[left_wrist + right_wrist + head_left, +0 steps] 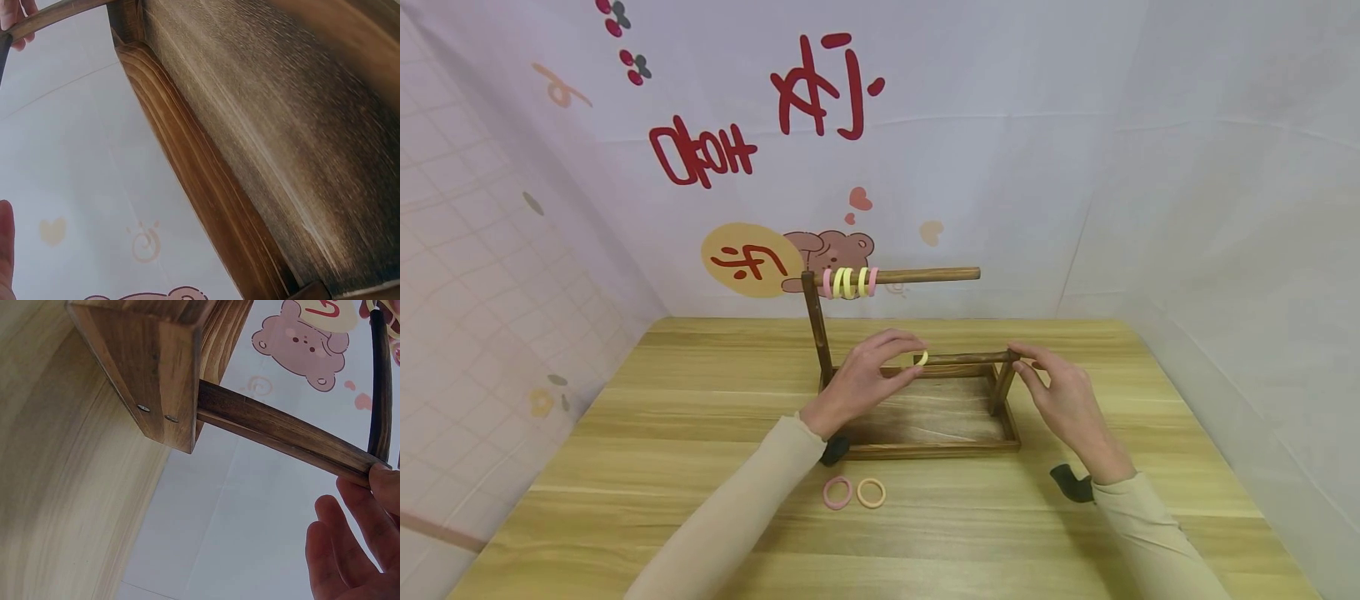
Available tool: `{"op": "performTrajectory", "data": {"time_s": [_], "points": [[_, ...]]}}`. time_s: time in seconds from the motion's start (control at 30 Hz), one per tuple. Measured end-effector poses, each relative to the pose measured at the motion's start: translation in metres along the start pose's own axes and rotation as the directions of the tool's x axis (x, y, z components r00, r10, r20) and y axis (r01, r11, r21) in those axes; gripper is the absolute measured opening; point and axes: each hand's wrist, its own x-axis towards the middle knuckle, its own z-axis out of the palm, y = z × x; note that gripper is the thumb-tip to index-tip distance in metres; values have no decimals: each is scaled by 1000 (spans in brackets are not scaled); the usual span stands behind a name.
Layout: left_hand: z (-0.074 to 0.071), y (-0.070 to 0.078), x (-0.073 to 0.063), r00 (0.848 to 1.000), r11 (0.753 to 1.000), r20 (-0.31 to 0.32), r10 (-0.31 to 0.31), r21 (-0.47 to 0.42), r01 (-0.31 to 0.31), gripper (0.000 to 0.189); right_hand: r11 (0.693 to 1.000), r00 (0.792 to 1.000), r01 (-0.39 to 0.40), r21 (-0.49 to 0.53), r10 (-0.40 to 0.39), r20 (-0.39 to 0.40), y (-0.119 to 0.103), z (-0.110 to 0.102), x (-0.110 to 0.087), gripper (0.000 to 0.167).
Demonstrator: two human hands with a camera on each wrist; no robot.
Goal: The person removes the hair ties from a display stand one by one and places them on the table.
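Counter [962,525]: pink ring [826,493] and orange ring [859,493] lie near, side by side.
Tray [925,452]: left part hidden.
Left hand [868,373]: pinches a partly covered yellow ring [924,358] at the left end of the lower bar [970,359]; threading unclear.
Right hand [1067,398]: finger and thumb almost together, pinching the bar's right end.
Far upper bar [928,275]: five rings [848,283], left.

the place looks like a small indoor corner, screened on three sides by pale hangings [1000,183], which have creases as cloth has. on them are printed a cartoon bear [844,248], hearts [861,199] and red characters [853,98]. a wood-grained table [962,533] stands between. whether home or studio, i cannot tell.
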Motion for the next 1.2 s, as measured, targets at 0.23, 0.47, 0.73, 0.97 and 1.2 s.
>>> {"op": "performTrajectory", "data": {"time_s": [0.23,0.47,0.73,0.97,1.2], "points": [[-7,3,-5,1000,1000,9,-1,-4,1,27,1000,1000,3,0,-3,-2,-1,0,1,32],[-11,5,-12,999,999,0,42,-14,-42,28,1000,1000,-3,1,3,4,0,0,0,32],[-14,7,-19,999,999,19,50,-17,-49,30,1000,1000,4,1,-4,0,0,0,1,31],[-15,9,-22,996,995,17,92,-23,-92,28,1000,1000,15,7,-15,-1,0,0,1,32],[-15,14,-27,995,994,16,102,-38,-101,30,1000,1000,21,11,-20,-7,1,0,0,32]]}}
